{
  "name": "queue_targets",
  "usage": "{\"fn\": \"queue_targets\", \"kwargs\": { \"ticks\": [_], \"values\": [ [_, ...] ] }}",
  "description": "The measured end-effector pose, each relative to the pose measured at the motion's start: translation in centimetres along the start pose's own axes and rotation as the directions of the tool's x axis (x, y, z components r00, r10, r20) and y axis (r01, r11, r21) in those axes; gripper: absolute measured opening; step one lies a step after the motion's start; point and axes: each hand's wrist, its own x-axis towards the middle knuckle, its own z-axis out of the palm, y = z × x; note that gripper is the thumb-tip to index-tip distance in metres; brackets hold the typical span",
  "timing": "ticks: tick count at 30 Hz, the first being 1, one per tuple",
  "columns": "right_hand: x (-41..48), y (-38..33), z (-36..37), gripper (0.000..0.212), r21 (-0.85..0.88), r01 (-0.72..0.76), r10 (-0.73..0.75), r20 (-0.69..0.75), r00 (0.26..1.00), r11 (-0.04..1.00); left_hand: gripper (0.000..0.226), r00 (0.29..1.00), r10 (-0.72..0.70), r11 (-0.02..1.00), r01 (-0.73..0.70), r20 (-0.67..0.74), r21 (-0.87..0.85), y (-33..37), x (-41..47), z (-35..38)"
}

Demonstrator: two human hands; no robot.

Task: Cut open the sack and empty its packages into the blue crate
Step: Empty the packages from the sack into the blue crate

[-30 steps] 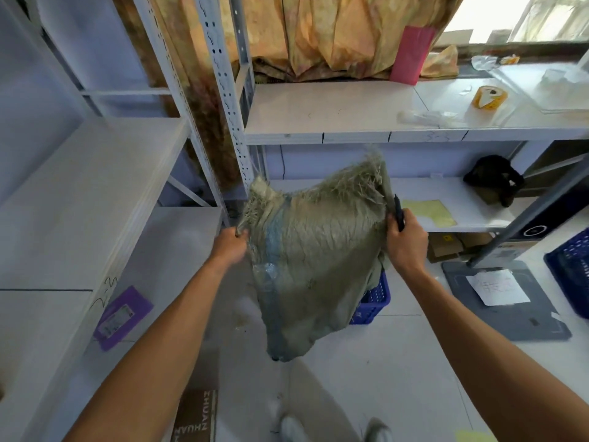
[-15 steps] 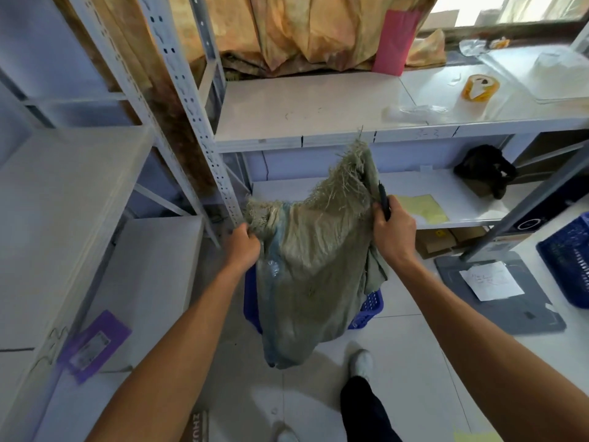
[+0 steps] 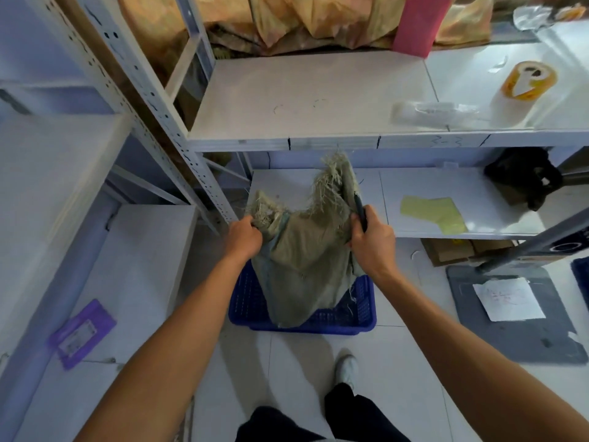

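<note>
The person stands over the blue crate (image 3: pixel 360 317) on the pale tiled floor, holding a limp, greenish woven sack (image 3: pixel 306 260) by its frayed upper edge so it hangs with its lower end drooping inside the crate. The left hand (image 3: pixel 243 239) is clenched around one bunched corner of the frayed edge; the right hand (image 3: pixel 371 242) grips the opposite corner, and a slim dark tool (image 3: pixel 360 207), possibly the cutter, is pinched in that same fist against the cloth. The sack blocks the crate's interior, so I cannot tell whether any packages lie inside. The crate sits just in front of the white metal shelving (image 3: pixel 318 141), where a roll of yellowish tape (image 3: pixel 529 79) rests on the upper board.
</note>
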Motion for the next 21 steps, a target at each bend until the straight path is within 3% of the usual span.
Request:
{"fn": "queue_targets", "kwargs": {
  "ticks": [6, 10, 14, 18, 21],
  "values": [
    [2.7, -0.7, 1.4, 0.01, 0.006, 0.025, -0.025, 0.014, 1.0, 1.0, 0.028, 0.973, 0.165, 0.986, -0.165, 0.16, -0.014, 1.4, 4.1, -0.2],
    [3.6, -1.6, 2.5, 0.012, -0.018, 0.045, -0.046, -0.017, 0.999, 0.999, 0.025, 0.959, 0.174, 0.983, -0.184, 0.224, 0.022, 2.5, 5.9, -1.2],
    [3.3, -2.7, 4.0, 0.015, -0.082, 0.063, -0.065, -0.019, 0.998, 0.995, 0.034, 0.967, 0.252, 0.946, -0.238, 0.038, -0.22, 5.7, 6.7, -3.6],
    [2.1, -3.3, 5.6, 0.016, -0.121, 0.062, -0.062, 0.003, 0.998, 0.991, 0.039, 0.912, 0.389, 0.867, -0.316, 0.127, -0.385, 9.0, 7.1, -5.7],
    [1.7, -3.1, 6.2, 0.016, -0.15, 0.061, -0.06, 0.014, 0.998, 0.987, 0.05, 0.893, 0.402, 0.831, -0.264, 0.201, -0.491, 10.8, 7.3, -6.3]
  ]
}}
